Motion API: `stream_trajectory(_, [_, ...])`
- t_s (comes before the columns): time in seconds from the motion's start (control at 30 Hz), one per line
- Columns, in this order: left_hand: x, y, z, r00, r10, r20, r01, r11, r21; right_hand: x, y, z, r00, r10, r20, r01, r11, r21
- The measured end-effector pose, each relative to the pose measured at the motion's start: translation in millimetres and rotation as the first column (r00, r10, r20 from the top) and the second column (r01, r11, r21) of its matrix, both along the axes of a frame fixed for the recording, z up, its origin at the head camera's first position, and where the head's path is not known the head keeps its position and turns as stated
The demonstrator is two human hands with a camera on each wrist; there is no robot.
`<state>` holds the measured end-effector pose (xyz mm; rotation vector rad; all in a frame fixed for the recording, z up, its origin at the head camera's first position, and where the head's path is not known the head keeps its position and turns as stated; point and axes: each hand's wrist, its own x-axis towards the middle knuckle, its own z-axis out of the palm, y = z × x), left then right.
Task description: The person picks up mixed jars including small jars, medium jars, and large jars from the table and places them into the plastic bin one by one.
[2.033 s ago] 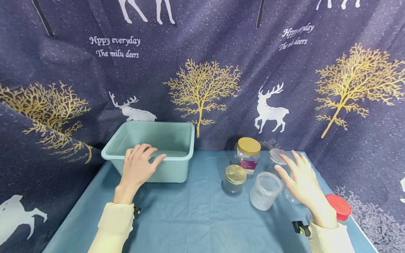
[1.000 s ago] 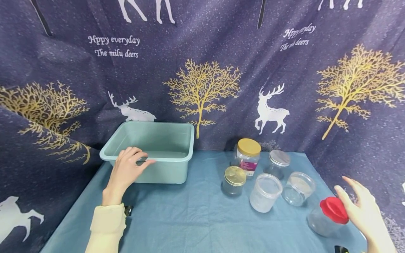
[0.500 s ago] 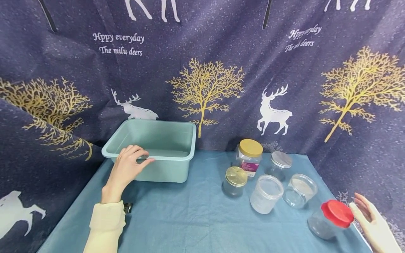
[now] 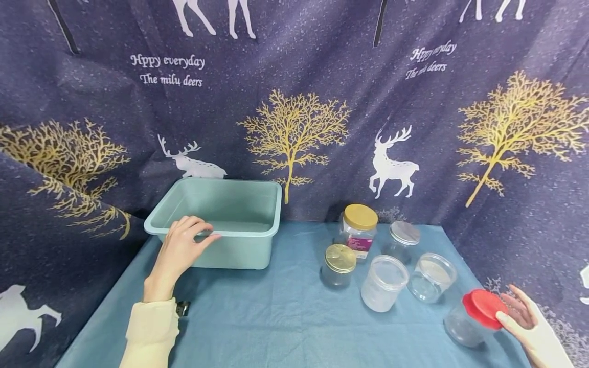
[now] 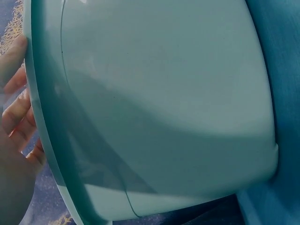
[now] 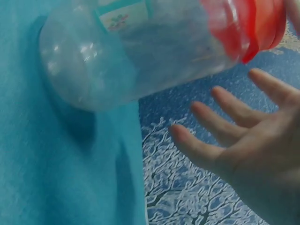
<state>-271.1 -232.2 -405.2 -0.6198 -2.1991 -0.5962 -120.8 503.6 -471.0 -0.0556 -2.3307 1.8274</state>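
Observation:
A teal plastic bin (image 4: pixel 241 253) stands at the back left of the blue-covered table. My left hand (image 4: pixel 180 246) grips its front rim, fingers curled over the edge and thumb along the front. In the left wrist view the bin (image 5: pixel 164 93) fills the frame, with my fingers (image 5: pixel 14 117) at its rim. A clear jar with a red lid (image 4: pixel 483 308) leans tilted at the table's right edge. My right hand (image 4: pixel 529 322) is beside the lid, fingers spread. The right wrist view shows the jar (image 6: pixel 131 51) and my spread fingers (image 6: pixel 225 122) apart from its body.
Between the hands stand a yellow-lidded jar (image 4: pixel 360 227), a small gold-lidded jar (image 4: pixel 339 265), a silver-lidded jar (image 4: pixel 403 237) and two clear open tubs (image 4: pixel 384 289) (image 4: pixel 431 276). A dark printed curtain (image 4: pixel 294 128) closes off the back and sides.
My right hand left the cluster of jars and went right to the red-lidded jar, which now leans. My left hand slid left along the bin's rim and curled onto it.

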Motion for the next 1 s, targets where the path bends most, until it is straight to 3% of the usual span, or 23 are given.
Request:
stream_trajectory(0.17, [-1.2, -1, 0.5, 1.0, 0.0, -0.001, 0.0, 1.0, 0.0, -1.3, 0, -9.9, 0.988, 0.13, -0.086, -0.138, 0.985, -0.1])
stream_trajectory(0.27, [-1.4, -1, 0.7, 1.0, 0.001, -0.005, -0.001, 1.0, 0.004, -3.6, -2, -15.2, 0.989, 0.133, -0.068, -0.139, 0.986, -0.091])
stream_trajectory(0.37, [-0.9, -1, 0.4, 1.0, -0.001, -0.006, 0.001, 1.0, 0.005, -5.4, -5, -18.6, 0.998, 0.065, 0.005, -0.065, 0.997, 0.043])
stream_trajectory(0.5, [-0.1, -3, -0.9, 1.0, -0.002, -0.001, 0.002, 1.0, 0.001, -7.3, -9, -20.5, 0.998, 0.021, 0.065, -0.033, 0.98, 0.196])
stream_trajectory(0.73, [-0.7, -3, -2.3, 1.0, -0.004, -0.003, 0.004, 1.0, 0.006, -7.7, -11, -21.6, 0.994, 0.096, 0.058, -0.105, 0.977, 0.185])
stream_trajectory(1.0, [-1.2, -2, -3.0, 1.0, 0.002, -0.003, -0.002, 1.0, 0.007, -7.1, -10, -22.1, 0.998, 0.03, 0.063, -0.048, 0.945, 0.322])
